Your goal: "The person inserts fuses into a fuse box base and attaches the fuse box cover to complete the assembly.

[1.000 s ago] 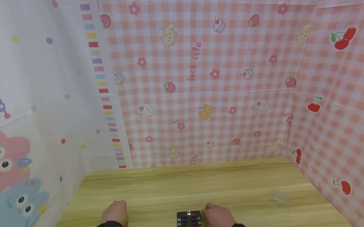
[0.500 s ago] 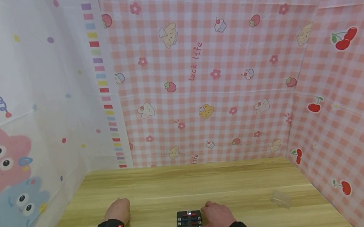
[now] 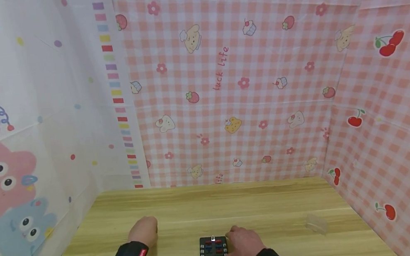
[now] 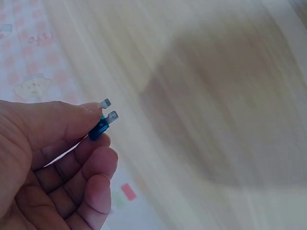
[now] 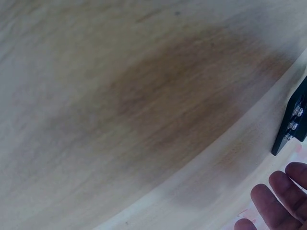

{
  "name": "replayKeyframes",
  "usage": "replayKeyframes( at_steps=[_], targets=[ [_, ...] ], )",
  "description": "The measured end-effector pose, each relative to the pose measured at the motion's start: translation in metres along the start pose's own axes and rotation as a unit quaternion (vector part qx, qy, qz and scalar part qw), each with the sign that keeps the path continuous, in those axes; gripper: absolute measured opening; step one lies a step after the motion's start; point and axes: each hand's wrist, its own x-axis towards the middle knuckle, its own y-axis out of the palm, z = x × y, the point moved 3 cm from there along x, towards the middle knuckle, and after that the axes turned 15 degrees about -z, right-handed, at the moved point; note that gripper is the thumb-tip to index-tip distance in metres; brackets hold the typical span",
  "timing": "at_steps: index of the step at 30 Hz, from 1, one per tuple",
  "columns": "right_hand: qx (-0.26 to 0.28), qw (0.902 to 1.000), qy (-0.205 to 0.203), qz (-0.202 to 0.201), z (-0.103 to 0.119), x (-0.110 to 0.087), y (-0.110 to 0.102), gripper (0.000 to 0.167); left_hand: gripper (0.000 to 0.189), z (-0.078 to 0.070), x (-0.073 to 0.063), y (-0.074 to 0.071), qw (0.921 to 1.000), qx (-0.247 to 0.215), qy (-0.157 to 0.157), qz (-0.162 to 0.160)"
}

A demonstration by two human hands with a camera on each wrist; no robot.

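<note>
In the left wrist view, a small blue blade fuse [image 4: 99, 130] with two metal prongs is pinched between the thumb and index finger of my left hand [image 4: 62, 158]. That hand [image 3: 144, 231] is over the table, left of a black fuse block [image 3: 213, 254]; from the head view the fuse is hidden. The block carries red and blue fuses in its middle and metal screw terminals along its sides. My right hand [image 3: 244, 245] lies beside it, fingertips and thumb right at its right edge. The right wrist view shows relaxed fingers [image 5: 271, 206] near the block [image 5: 292, 120].
A clear plastic cover [image 3: 316, 224] lies on the wooden table [image 3: 272, 200] to the right. Patterned cloth walls [image 3: 232, 100] close in the back and both sides.
My left hand has moved right, toward the fuse block, and slightly farther forward. The right hand and the block stay in place.
</note>
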Motion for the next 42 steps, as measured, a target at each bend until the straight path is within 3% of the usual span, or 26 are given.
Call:
replayKeyframes(
  at_steps=[17, 24, 42],
  targets=[
    [-0.011, 0.9999, -0.007, -0.001, 0.003, 0.0, -0.003, 0.065, 0.023, -0.039, 0.008, -0.008, 0.9989, -0.031, 0.033, 0.009],
    [-0.022, 0.9997, -0.012, -0.005, 0.007, 0.002, -0.004, 0.064, 0.026, -0.052, 0.008, -0.011, 0.9968, -0.051, 0.061, 0.003],
    [-0.016, 0.9995, -0.027, -0.008, 0.011, 0.005, -0.001, 0.062, 0.022, -0.076, 0.011, -0.002, 0.9945, -0.046, 0.089, 0.032]
  ],
)
